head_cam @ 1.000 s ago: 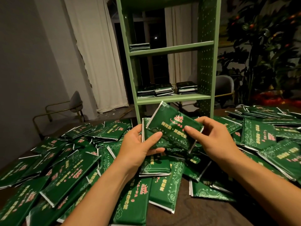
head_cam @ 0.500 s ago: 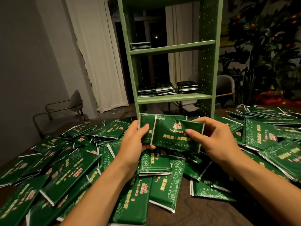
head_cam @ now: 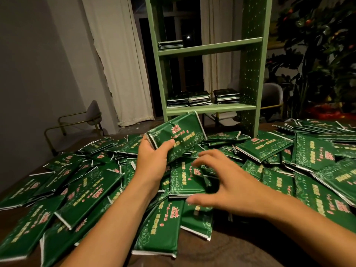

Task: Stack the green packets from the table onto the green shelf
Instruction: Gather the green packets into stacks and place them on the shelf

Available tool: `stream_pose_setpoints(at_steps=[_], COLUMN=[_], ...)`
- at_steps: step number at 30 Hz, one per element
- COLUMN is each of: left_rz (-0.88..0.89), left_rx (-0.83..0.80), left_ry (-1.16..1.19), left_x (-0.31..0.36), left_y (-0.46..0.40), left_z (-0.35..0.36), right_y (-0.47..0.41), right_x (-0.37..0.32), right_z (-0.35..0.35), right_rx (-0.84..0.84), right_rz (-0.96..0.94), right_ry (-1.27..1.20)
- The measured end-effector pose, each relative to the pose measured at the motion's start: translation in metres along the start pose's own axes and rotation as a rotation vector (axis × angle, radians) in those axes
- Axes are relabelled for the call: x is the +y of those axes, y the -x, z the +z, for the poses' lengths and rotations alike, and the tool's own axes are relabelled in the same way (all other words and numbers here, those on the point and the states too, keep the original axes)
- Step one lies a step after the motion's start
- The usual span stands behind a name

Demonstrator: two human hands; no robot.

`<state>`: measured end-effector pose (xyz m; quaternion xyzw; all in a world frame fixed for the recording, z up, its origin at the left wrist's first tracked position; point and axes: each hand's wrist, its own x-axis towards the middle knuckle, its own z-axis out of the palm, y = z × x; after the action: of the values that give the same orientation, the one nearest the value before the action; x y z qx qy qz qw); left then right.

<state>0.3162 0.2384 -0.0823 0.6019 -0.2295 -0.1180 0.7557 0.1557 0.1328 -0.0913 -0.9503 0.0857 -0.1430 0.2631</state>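
Several green packets with red and gold print lie in a loose heap [head_cam: 92,191] across the brown table [head_cam: 240,247]. My left hand [head_cam: 154,158] grips a small bundle of green packets [head_cam: 181,137], tilted, just above the heap. My right hand [head_cam: 217,184] hovers with fingers spread over a packet on the heap [head_cam: 185,180], holding nothing. The green shelf [head_cam: 250,74] stands at the table's far side. Its lower board [head_cam: 210,109] carries three short stacks of packets [head_cam: 198,98]; the upper board holds one small stack [head_cam: 170,45].
More packets [head_cam: 317,155] cover the table to the right of the shelf. A chair with a gold frame [head_cam: 77,122] stands at the left by the wall, pale curtains [head_cam: 115,60] hang behind, and a dark plant [head_cam: 317,54] fills the right background.
My right hand has let go of the held bundle and dropped down over the heap, fingers spread. My left hand keeps the bundle alone and has tilted it.
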Motion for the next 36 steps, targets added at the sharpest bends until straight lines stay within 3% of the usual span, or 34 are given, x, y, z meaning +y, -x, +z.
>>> stream_pose_setpoints(at_steps=[3, 7, 16, 20, 32, 36], left_rz=[0.019, 0.015, 0.012, 0.015, 0.009, 0.009], left_rx=[0.035, 0.049, 0.017, 0.019, 0.010, 0.031], left_ry=[-0.020, -0.082, -0.101, -0.127, -0.158, -0.141], left_x=[-0.004, -0.007, -0.011, -0.013, -0.018, -0.015], left_y=[-0.003, -0.003, -0.004, -0.003, -0.002, -0.003], left_z=[0.001, 0.001, -0.001, -0.001, 0.001, -0.002], right_y=[0.004, 0.006, 0.000, -0.003, -0.008, -0.009], right_x=[-0.020, -0.029, -0.016, -0.005, 0.003, 0.006], right_z=[0.015, 0.035, 0.030, 0.021, 0.023, 0.016], right_rx=[-0.161, -0.234, -0.005, 0.008, 0.138, 0.273], right_rz=[-0.085, -0.145, -0.213, -0.264, -0.417, -0.426], right_ry=[0.211, 0.360, 0.325, 0.297, 0.586, 0.454])
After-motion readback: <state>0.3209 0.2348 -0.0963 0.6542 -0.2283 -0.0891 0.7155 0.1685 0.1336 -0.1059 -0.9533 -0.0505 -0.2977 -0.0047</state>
